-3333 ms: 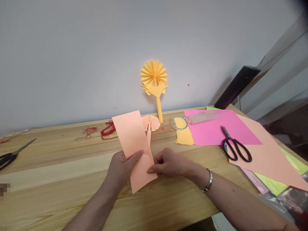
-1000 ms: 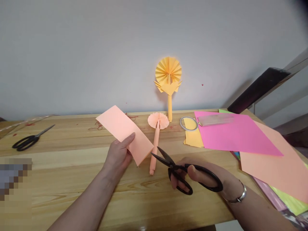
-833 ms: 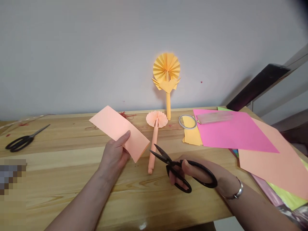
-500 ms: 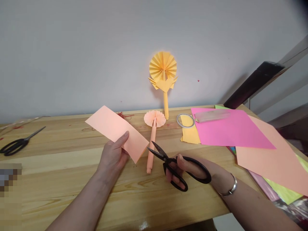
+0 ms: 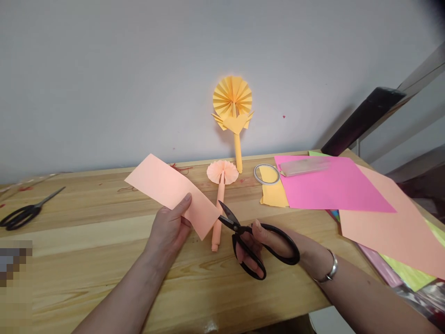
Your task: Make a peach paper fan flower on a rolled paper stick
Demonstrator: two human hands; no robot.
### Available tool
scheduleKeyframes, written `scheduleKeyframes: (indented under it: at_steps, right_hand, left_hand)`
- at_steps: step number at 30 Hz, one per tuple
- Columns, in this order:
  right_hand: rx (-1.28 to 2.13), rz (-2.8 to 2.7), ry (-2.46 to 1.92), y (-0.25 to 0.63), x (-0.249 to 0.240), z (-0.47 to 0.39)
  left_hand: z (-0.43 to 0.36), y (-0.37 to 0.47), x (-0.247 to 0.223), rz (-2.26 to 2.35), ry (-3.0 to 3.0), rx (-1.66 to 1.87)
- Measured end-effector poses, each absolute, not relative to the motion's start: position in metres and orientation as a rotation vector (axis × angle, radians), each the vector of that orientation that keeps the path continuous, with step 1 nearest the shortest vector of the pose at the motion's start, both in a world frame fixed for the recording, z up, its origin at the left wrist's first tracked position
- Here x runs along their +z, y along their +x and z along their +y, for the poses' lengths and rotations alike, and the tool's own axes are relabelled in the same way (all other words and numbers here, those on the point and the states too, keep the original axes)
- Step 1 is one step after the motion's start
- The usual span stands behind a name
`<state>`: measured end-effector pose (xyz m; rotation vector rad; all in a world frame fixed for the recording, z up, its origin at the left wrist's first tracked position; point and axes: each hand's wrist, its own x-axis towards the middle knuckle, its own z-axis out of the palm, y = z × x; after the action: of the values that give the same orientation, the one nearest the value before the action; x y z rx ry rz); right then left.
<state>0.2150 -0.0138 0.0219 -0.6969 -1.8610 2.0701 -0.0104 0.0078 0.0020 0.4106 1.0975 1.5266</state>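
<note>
One yellow fan (image 5: 235, 123) assembled at back edge of desk (image 5: 194, 287); left hand (image 5: 168, 229) pinches peach strip (image 5: 167, 183), no cut visible yet; right hand (image 5: 276, 242) grips opened scissors (image 5: 236, 228).

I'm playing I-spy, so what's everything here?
Paper strip: 1, peach, held
Open scissors: 1, black, held
Closed scissors: 1, black, left
Pleated fan: 1, yellow, back
Smaller fan: 1, peach, centre
Threads: several, red, back
Ring: 1, grey, on yellow scrap
Sheets: several, pink, peach, lime, right
Packet: 1, translucent, right
Bar: 1, black, right
Table: 1, tan, below
Wall: 1, grey, behind
Bracelet: 1, silver, worn
Left hand: 1, centre
Right hand: 1, centre
</note>
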Motion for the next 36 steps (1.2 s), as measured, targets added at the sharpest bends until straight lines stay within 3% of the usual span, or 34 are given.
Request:
scheduleKeyframes:
  at_steps: [36]
  right_hand:
    - [1.95, -1.943, -0.762, 0.2163, 0.0302, -0.0155]
  left_hand:
    - [0.0085, -0.0091, 0.0027, 1.082, 0.395, 1.528]
